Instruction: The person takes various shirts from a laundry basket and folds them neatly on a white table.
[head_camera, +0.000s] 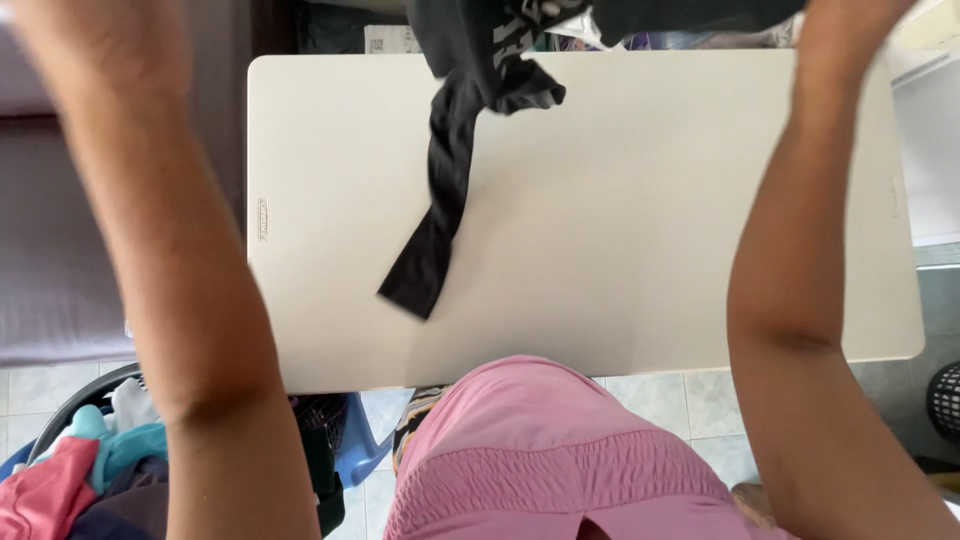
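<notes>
Both my arms are raised over a white folding table (650, 200). My left forearm (150, 200) runs up to the top left corner and my right forearm (800, 200) to the top right. Both hands are cut off by the top edge. A black garment (480, 50) hangs at the top centre, above the table's far edge, and reaches toward my right wrist. A long black strip (435, 220) of it dangles down over the tabletop. What grips the garment is out of view.
A laundry basket (70, 470) with pink, teal and white clothes stands at the bottom left, next to a blue stool (360, 440). A dark mesh basket (945, 400) is at the right edge. A purple-grey surface (50, 250) lies left of the table. The floor is tiled.
</notes>
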